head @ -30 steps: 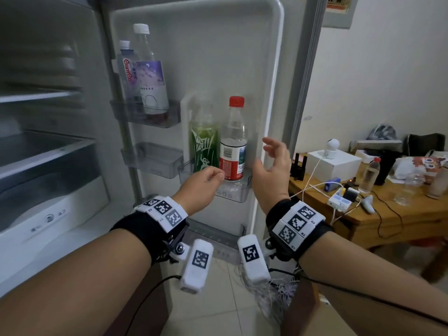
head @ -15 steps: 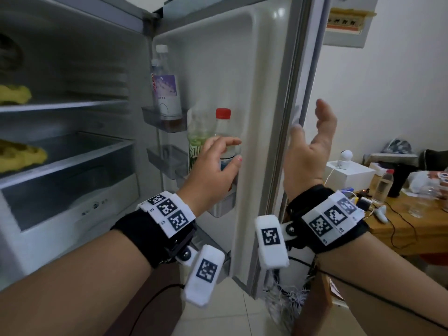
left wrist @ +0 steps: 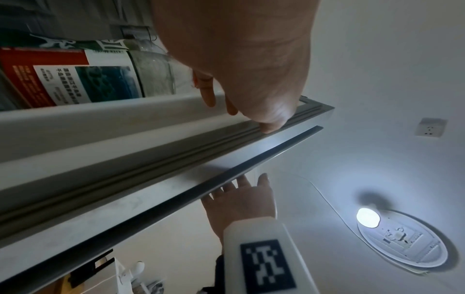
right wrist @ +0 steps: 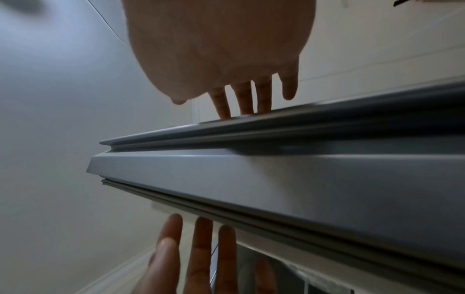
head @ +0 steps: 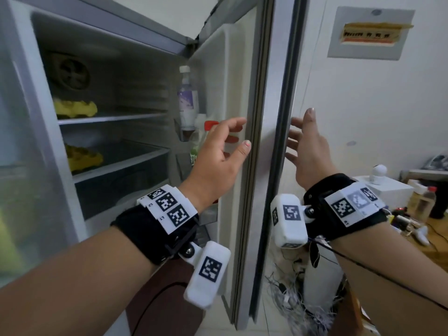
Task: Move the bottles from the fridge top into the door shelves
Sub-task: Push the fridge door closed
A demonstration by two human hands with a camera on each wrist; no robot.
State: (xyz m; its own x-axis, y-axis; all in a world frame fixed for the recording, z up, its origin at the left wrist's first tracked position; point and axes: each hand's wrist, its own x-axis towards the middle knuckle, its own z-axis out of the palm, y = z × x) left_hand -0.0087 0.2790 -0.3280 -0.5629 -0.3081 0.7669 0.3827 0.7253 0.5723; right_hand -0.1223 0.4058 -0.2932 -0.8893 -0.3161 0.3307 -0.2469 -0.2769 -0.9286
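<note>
The fridge door (head: 271, 117) stands edge-on between my hands. In its shelves are a purple-labelled bottle (head: 188, 100) with a white cap, a red-capped bottle (head: 210, 124) and a green-labelled bottle (head: 194, 152), the last two partly hidden by my left hand (head: 236, 139). That hand is open on the door's inner side, and its thumb (left wrist: 269, 127) touches the grey seal. The red-labelled bottle (left wrist: 75, 79) shows close behind it. My right hand (head: 300, 132) is open on the door's outer side, with straight fingers (right wrist: 245, 99) reaching past the door's edge (right wrist: 276, 165). Neither hand holds anything.
Yellow items (head: 75, 109) lie on the fridge's inner shelves. At the right stands a wooden table (head: 436, 229) with a white box (head: 385, 190), a small bottle (head: 426, 202) and cables. A grey panel (head: 368, 32) hangs on the wall. Loose wires (head: 303, 301) lie on the floor by the door.
The door has swung from facing me to edge-on. My left hand came off the bottles in the lower shelf. My right hand went round to the door's outer face. My view rose.
</note>
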